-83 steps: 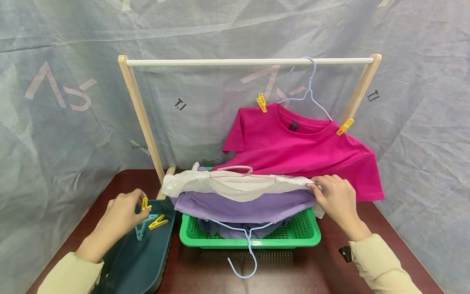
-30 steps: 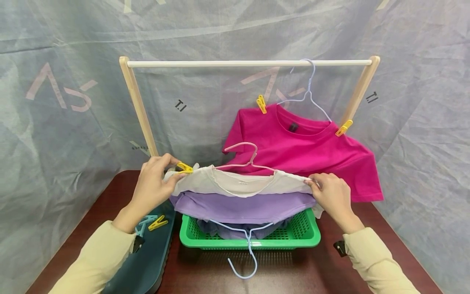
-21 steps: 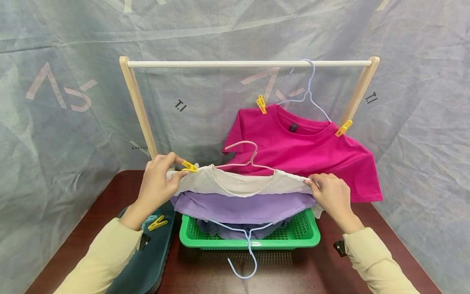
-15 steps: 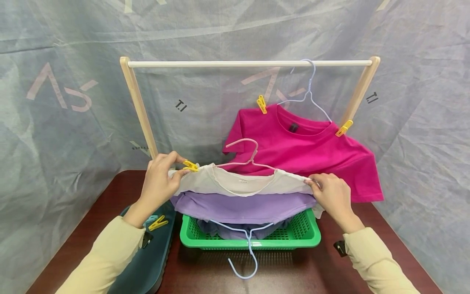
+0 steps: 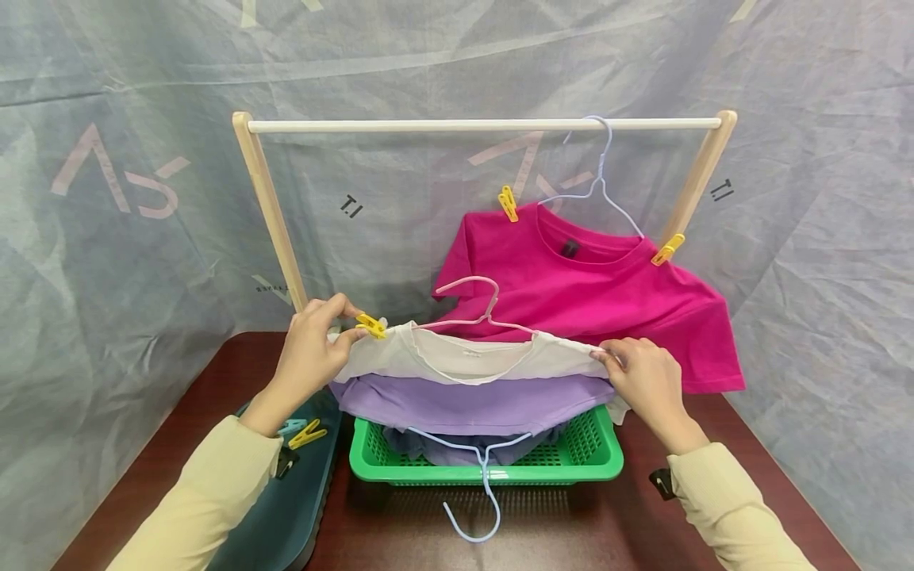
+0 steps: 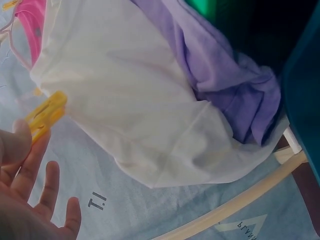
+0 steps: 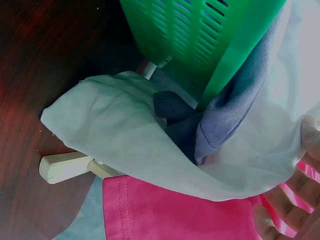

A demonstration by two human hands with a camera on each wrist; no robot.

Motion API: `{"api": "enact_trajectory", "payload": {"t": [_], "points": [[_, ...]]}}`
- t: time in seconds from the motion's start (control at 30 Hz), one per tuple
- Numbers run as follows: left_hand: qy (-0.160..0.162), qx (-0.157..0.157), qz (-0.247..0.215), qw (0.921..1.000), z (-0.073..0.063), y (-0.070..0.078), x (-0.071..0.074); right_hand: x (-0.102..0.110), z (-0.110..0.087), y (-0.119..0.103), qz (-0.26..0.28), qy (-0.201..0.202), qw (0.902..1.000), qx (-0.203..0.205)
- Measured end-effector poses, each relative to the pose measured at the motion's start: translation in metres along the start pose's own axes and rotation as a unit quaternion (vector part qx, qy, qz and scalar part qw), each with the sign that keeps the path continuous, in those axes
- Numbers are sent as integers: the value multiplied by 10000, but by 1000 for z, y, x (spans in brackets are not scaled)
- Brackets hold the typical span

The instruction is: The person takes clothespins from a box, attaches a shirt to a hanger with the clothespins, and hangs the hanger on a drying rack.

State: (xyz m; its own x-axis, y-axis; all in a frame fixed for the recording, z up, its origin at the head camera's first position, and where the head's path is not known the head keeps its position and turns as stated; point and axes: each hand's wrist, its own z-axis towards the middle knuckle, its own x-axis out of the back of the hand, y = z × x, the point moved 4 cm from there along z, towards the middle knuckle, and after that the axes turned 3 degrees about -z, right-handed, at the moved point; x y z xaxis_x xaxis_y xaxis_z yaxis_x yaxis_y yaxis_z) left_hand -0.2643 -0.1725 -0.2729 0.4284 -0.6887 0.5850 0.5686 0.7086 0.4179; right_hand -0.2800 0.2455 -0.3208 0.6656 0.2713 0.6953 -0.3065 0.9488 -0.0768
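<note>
A white T-shirt [image 5: 460, 366] on a pink wire hanger [image 5: 491, 305] is held up by its shoulders over the green basket [image 5: 485, 474]. My left hand [image 5: 310, 349] pinches a yellow clothespin [image 5: 371, 325] at the shirt's left shoulder; in the left wrist view the clothespin [image 6: 47, 115] meets the shirt's edge. With thumb and fingers my right hand [image 5: 646, 385] grips the shirt's right shoulder. Below the white shirt lies a purple garment [image 5: 478, 404] in the basket, and a blue hanger [image 5: 485, 476] sticks out of it over the basket's front.
Behind stands a wooden rack with a white rail [image 5: 428, 125]. From it hangs a magenta T-shirt [image 5: 585, 285] on a blue hanger [image 5: 603, 170], a yellow clothespin on each shoulder. At left a dark teal tray [image 5: 286, 507] holds a yellow clothespin [image 5: 308, 433] and a light-blue one [image 5: 291, 427].
My left hand has brought a yellow clothespin from the tray to the white shirt's left shoulder. The shirt's collar and pink hanger now stand higher. My right hand keeps its grip.
</note>
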Motion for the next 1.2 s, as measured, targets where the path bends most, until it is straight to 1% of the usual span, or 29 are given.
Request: {"api": "enact_trajectory", "payload": {"t": [0.2,0.37,0.47,0.67,0.73,0.9,1.1,1.2], "points": [[-184,81,107,9997,1,0,-2,0,0,0,6,-24,10000,-3],[-224,93,175,9996,2,0,-5,0,-1,1,31,11,10000,8],[-317,106,233,9992,2,-1,-9,0,-2,1,67,24,10000,17],[-462,282,115,9985,-1,-5,-12,0,-3,1,66,26,10000,63],[-564,308,105,9979,-2,-6,-13,0,-3,1,58,28,10000,43],[-824,310,256,9958,-5,-5,-13,1,-2,0,58,27,10000,46],[-855,182,534,9947,-7,-1,-9,1,0,-1,45,14,10000,34],[-874,226,640,9939,-8,-1,-7,1,0,0,47,-16,10000,7]]}}
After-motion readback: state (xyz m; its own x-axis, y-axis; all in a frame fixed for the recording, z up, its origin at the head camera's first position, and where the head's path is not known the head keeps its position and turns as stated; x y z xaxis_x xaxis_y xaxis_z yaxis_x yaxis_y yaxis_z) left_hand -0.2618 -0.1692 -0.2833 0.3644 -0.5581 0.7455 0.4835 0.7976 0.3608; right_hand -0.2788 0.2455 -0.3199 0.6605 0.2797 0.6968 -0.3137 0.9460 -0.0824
